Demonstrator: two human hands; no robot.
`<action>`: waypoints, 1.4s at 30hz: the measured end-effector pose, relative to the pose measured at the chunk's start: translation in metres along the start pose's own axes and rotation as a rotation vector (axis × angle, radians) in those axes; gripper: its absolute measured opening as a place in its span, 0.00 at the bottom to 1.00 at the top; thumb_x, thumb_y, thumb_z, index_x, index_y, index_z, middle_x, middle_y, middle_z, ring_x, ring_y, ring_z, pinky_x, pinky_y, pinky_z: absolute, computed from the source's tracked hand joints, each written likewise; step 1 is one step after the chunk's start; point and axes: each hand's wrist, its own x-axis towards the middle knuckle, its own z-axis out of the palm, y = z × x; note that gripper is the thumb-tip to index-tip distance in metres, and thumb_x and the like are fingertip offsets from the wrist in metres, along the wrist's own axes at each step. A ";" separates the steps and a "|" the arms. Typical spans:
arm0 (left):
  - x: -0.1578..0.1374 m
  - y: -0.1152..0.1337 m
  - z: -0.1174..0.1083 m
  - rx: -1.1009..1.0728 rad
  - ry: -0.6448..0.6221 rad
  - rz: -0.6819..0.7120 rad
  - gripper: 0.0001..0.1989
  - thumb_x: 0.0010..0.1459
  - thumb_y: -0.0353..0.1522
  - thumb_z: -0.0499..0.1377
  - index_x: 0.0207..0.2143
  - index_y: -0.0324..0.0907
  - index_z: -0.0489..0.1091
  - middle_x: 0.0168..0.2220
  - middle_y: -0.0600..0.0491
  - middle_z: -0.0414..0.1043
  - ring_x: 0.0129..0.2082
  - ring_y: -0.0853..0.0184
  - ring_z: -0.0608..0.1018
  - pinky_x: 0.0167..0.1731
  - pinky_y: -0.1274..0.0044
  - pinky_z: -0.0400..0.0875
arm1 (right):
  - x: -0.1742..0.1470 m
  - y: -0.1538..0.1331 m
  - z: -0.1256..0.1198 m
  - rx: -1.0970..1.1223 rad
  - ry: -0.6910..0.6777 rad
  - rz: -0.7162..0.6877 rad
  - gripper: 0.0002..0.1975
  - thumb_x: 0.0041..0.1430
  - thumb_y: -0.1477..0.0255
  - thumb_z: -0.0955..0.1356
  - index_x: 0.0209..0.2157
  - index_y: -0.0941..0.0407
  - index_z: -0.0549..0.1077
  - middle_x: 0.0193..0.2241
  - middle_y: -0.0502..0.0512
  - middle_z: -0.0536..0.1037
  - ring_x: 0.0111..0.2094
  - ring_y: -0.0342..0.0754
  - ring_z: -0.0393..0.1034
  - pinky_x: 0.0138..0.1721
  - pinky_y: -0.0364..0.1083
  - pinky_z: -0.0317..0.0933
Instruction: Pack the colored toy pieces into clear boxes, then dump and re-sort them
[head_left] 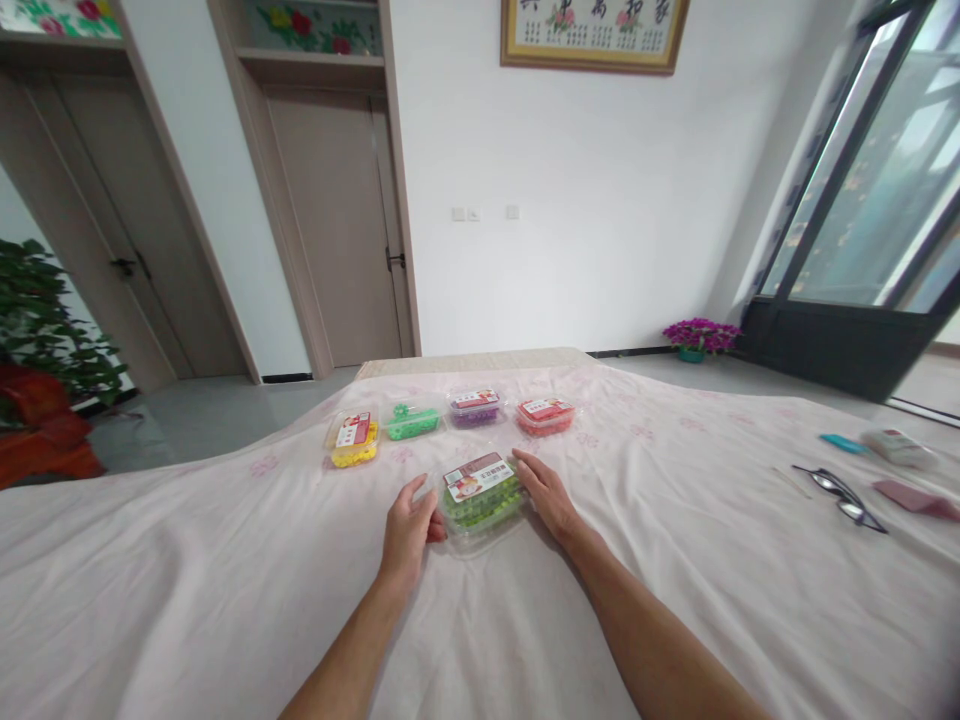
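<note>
A clear plastic box of small green pieces, with a printed label on its lid, sits on the cloth between my hands. My left hand grips its left side, fingers curled and thumb at the upper edge. Along the right side lies my right hand, its fingers on the box's edge. Behind it stand similar boxes: one with yellow pieces, one with brighter green pieces and no label visible, one with purple pieces and one with red-pink pieces.
A pale patterned cloth covers the surface. Toward the right lie glasses, a pink case, a blue item and a white packet. A thin stick lies left of the glasses.
</note>
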 end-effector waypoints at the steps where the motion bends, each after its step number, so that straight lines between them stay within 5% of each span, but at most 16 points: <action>1: 0.000 0.000 0.001 0.014 -0.004 0.001 0.45 0.46 0.51 0.66 0.60 0.35 0.62 0.20 0.60 0.67 0.16 0.71 0.70 0.19 0.80 0.67 | 0.002 0.002 -0.001 -0.025 0.016 -0.004 0.31 0.60 0.46 0.64 0.51 0.53 0.78 0.54 0.60 0.77 0.58 0.60 0.69 0.63 0.61 0.56; 8: 0.001 -0.004 0.004 0.054 0.008 -0.003 0.41 0.45 0.52 0.67 0.56 0.38 0.63 0.22 0.59 0.69 0.19 0.69 0.74 0.19 0.79 0.68 | 0.007 0.009 -0.003 -0.042 0.031 0.031 0.25 0.60 0.54 0.63 0.49 0.55 0.79 0.49 0.59 0.80 0.51 0.59 0.73 0.57 0.59 0.62; 16: -0.006 -0.005 0.013 0.100 -0.117 -0.179 0.30 0.59 0.47 0.57 0.58 0.39 0.62 0.18 0.58 0.68 0.16 0.64 0.76 0.16 0.77 0.70 | 0.004 0.009 -0.006 -0.177 0.068 -0.059 0.21 0.58 0.65 0.62 0.47 0.56 0.79 0.46 0.58 0.81 0.49 0.57 0.72 0.56 0.55 0.62; 22: 0.009 0.000 -0.003 0.132 -0.033 -0.085 0.31 0.51 0.50 0.61 0.51 0.37 0.69 0.16 0.62 0.64 0.13 0.68 0.72 0.15 0.79 0.67 | -0.007 -0.008 -0.003 -0.069 -0.072 0.025 0.28 0.52 0.69 0.62 0.55 0.57 0.74 0.22 0.46 0.70 0.23 0.45 0.65 0.29 0.45 0.64; 28: 0.019 0.003 -0.021 0.125 -0.020 0.004 0.27 0.47 0.54 0.63 0.34 0.39 0.71 0.17 0.62 0.61 0.15 0.74 0.67 0.15 0.82 0.63 | -0.017 -0.024 0.006 0.126 -0.245 0.244 0.36 0.53 0.67 0.63 0.65 0.58 0.61 0.18 0.42 0.66 0.16 0.43 0.63 0.19 0.41 0.58; 35: 0.021 -0.008 -0.022 0.182 -0.068 0.075 0.39 0.53 0.51 0.60 0.59 0.32 0.66 0.18 0.61 0.65 0.15 0.73 0.66 0.15 0.82 0.60 | -0.015 -0.030 0.005 0.111 -0.256 0.218 0.33 0.51 0.69 0.63 0.61 0.56 0.62 0.18 0.40 0.64 0.17 0.41 0.60 0.19 0.40 0.58; 42: 0.029 -0.012 -0.018 0.155 0.025 0.135 0.37 0.51 0.49 0.62 0.56 0.31 0.70 0.19 0.60 0.65 0.13 0.76 0.60 0.13 0.82 0.54 | -0.011 -0.029 0.001 0.076 -0.212 0.228 0.20 0.50 0.70 0.63 0.47 0.55 0.66 0.16 0.39 0.64 0.15 0.42 0.59 0.17 0.40 0.55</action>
